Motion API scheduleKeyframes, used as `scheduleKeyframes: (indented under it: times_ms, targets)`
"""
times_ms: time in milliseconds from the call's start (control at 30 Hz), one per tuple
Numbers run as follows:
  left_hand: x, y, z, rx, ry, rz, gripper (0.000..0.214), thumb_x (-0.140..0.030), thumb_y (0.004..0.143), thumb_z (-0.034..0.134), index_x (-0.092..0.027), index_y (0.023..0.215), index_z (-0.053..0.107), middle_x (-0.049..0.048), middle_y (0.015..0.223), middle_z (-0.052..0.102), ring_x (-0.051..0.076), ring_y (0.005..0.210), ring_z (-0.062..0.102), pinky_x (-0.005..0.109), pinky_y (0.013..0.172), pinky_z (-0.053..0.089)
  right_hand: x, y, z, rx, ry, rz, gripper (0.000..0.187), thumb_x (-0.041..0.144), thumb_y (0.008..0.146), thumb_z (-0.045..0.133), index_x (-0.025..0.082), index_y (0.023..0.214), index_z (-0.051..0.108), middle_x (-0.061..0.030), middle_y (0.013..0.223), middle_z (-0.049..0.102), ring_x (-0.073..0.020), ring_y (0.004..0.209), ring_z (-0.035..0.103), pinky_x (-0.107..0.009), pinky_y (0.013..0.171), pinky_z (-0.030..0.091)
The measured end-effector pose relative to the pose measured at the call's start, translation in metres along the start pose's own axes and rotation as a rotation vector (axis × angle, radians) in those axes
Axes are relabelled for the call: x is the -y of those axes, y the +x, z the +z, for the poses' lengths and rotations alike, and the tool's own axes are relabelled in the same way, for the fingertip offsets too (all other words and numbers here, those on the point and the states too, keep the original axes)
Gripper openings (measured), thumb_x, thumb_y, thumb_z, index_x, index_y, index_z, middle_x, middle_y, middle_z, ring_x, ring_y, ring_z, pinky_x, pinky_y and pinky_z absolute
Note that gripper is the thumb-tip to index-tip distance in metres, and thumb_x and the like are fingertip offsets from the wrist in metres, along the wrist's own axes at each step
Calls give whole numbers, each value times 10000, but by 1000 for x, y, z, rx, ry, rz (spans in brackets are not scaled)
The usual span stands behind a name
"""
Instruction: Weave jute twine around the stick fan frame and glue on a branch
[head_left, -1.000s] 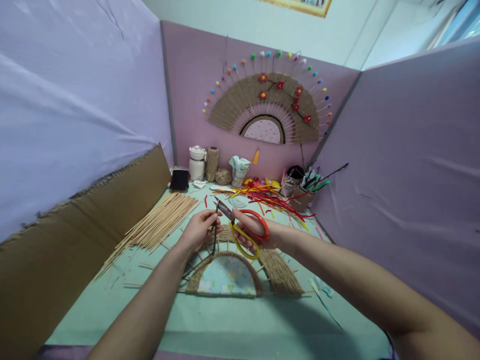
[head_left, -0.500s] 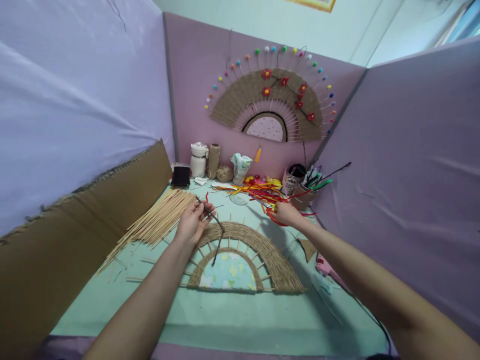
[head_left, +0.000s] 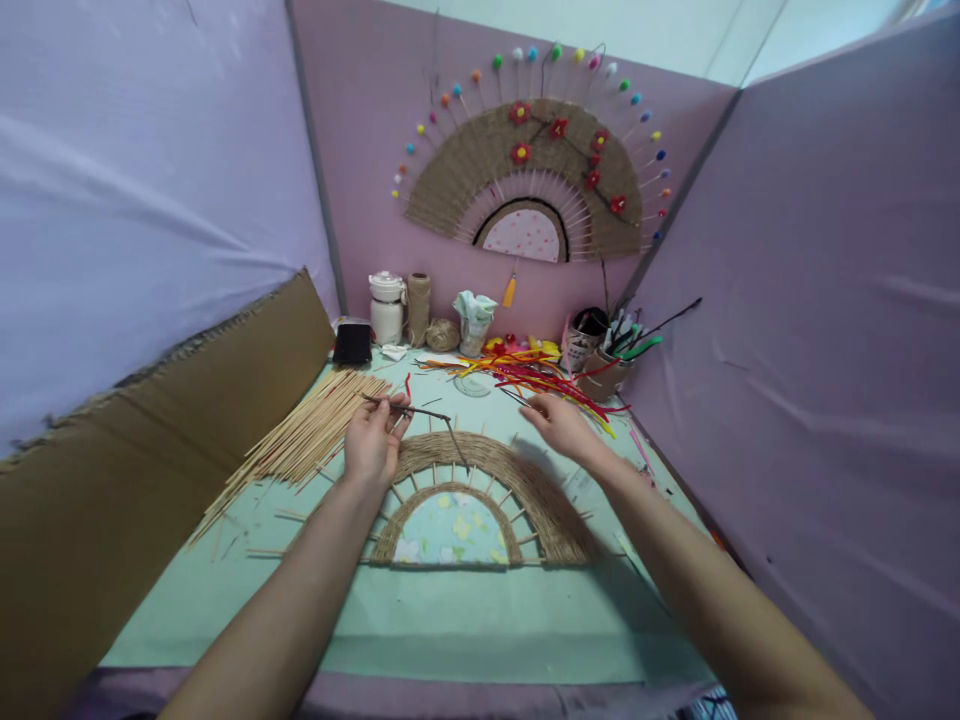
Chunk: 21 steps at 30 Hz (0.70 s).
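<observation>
A half-made woven fan (head_left: 517, 480) lies flat on the green table (head_left: 450, 620), with a floral paper half-disc at its middle. My left hand (head_left: 371, 440) hovers over the fan's left side, fingers pinched on a thin dark bent stem (head_left: 431, 415) that reaches right over the weave. My right hand (head_left: 559, 425) floats above the fan's upper right part with fingers spread and nothing in it. The scissers are out of sight among the coloured strips.
A bundle of bamboo sticks (head_left: 300, 440) lies left of the fan. Coloured strips (head_left: 540, 375) are piled behind it. Twine spools (head_left: 420, 310), a white jar (head_left: 388, 305) and a cup of tools (head_left: 607, 365) line the back wall. A finished fan (head_left: 525, 170) hangs above. Cardboard (head_left: 150, 430) leans at left.
My right hand set the red and yellow scissors down by the coloured strips and came back over the fan with nothing in it. My left hand kept the dark stem and turned it level.
</observation>
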<state>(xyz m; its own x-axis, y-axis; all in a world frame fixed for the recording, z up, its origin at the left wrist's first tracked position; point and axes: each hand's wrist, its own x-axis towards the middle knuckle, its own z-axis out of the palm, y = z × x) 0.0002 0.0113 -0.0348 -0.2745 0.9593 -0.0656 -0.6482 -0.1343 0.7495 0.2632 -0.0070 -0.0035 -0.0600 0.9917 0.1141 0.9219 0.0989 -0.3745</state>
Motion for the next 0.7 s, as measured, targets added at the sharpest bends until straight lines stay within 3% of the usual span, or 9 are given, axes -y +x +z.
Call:
scheduleKeyframes:
  times_ms: [100, 200, 267, 433, 600, 700]
  targets:
    - [4, -8, 3, 3, 10, 60, 87, -165, 790, 608, -181, 764, 526, 3, 801, 659, 119, 824, 644, 366, 881, 472, 44, -35, 15, 86, 411, -102, 406, 454, 872, 507, 172, 1162, 548, -51, 904, 688, -164, 775, 614, -261, 704, 435]
    - [3, -20, 1, 30, 21, 58, 99, -185, 771, 637, -183, 776, 538, 0, 824, 655, 115, 854, 634, 341, 878, 472, 66, -57, 34, -18, 498, -108, 310, 401, 865, 526, 197, 1089, 591, -36, 874, 692, -161, 748, 606, -266, 701, 430]
    - [-2, -28, -4, 44, 64, 41, 134, -183, 737, 674, -176, 782, 547, 10, 849, 658, 119, 866, 633, 317, 863, 477, 65, -60, 43, -106, 469, -94, 227, 320, 896, 465, 205, 998, 632, -46, 907, 693, -167, 781, 606, -275, 734, 423]
    - [-22, -35, -29, 22, 362, 49, 302, -199, 630, 766, -188, 882, 600, 22, 893, 669, 140, 810, 645, 239, 709, 489, 47, -50, 50, -229, 328, -98, 245, 259, 912, 410, 186, 941, 642, -62, 861, 683, -188, 780, 598, -285, 738, 404]
    - [-30, -33, -42, 193, 889, 103, 166, -239, 652, 748, -178, 799, 703, 53, 841, 699, 185, 799, 617, 261, 752, 465, 42, -46, 60, -252, 312, -99, 242, 231, 920, 399, 187, 960, 634, -56, 895, 682, -183, 813, 594, -273, 749, 399]
    - [-27, -31, -45, 252, 1063, 266, 92, -186, 679, 697, -214, 764, 717, 45, 845, 701, 206, 834, 606, 283, 813, 446, 40, -45, 65, -232, 233, -108, 223, 202, 903, 429, 179, 960, 643, -69, 905, 681, -202, 866, 565, -288, 782, 391]
